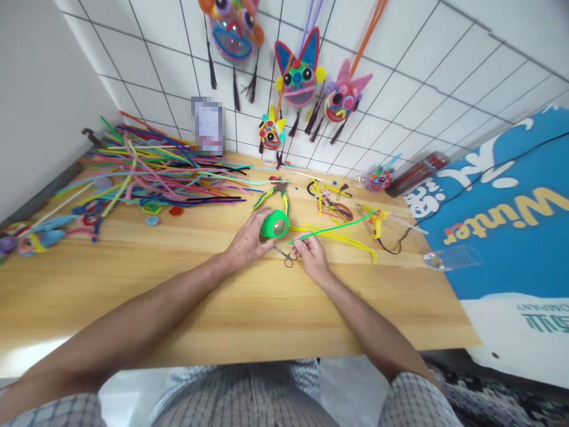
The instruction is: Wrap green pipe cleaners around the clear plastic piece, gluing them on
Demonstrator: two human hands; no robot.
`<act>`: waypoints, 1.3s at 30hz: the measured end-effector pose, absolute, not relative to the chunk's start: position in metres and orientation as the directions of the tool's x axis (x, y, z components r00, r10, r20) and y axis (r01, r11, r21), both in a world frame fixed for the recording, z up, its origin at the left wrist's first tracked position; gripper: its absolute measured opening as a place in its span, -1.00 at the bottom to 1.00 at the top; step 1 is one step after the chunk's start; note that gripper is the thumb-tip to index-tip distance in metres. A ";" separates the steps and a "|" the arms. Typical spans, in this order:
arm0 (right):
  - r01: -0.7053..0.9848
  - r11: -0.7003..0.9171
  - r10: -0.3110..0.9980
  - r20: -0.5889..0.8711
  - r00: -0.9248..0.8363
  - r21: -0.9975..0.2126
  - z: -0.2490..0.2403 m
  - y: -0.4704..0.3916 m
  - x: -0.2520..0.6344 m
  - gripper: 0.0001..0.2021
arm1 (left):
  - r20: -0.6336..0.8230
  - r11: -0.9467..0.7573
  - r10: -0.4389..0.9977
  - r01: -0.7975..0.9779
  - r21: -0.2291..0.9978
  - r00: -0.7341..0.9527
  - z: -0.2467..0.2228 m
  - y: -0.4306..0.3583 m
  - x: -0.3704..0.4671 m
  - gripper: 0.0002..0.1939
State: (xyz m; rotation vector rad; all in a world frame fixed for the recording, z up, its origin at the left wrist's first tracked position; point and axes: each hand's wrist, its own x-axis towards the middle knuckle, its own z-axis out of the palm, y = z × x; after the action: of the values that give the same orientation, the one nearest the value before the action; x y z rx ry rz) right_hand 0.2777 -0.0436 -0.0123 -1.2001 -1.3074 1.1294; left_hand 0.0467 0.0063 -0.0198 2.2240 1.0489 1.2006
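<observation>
My left hand (249, 240) is wrapped round the left side of a round green piece (274, 224) with a clear, shiny middle. In my right hand (311, 254), the fingers pinch the near end of a green pipe cleaner (340, 228), which stretches up to the right. Small scissors (288, 258) lie on the wooden table between the two hands. Just beyond the green piece are pliers (276, 193) with yellow and green handles. Several yellow pipe cleaners (349, 239) lie beyond my right hand, partly under the green one.
A heap of coloured pipe cleaners (151, 169) covers the back left of the table (249, 320). At the right are a yellow glue gun (377, 223) with a cord and a clear plastic cup (451, 258). Colourful masks (300, 80) hang on the wire grid behind.
</observation>
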 end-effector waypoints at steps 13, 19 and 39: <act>0.149 0.191 0.981 0.193 -0.006 -0.970 0.023 -0.006 0.268 -0.61 | 0.558 -0.707 0.703 0.342 0.619 0.441 -0.011 0.007 0.045 -0.25; 0.110 0.161 0.987 0.157 -0.039 -0.981 0.022 0.007 0.250 -0.50 | 0.549 -0.712 0.689 0.306 0.632 0.473 -0.012 0.010 0.046 -0.20; 0.296 0.306 0.951 0.279 -0.129 -0.905 0.028 0.000 0.256 -0.76 | 0.555 -0.733 0.652 0.242 0.636 0.517 -0.011 0.012 0.047 -0.20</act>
State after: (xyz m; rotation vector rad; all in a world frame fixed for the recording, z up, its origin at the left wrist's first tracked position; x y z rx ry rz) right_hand 0.2565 -0.0005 0.0283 -1.1572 -1.6292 0.8716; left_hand 0.0472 0.0119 -0.0109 2.2742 0.7287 1.1228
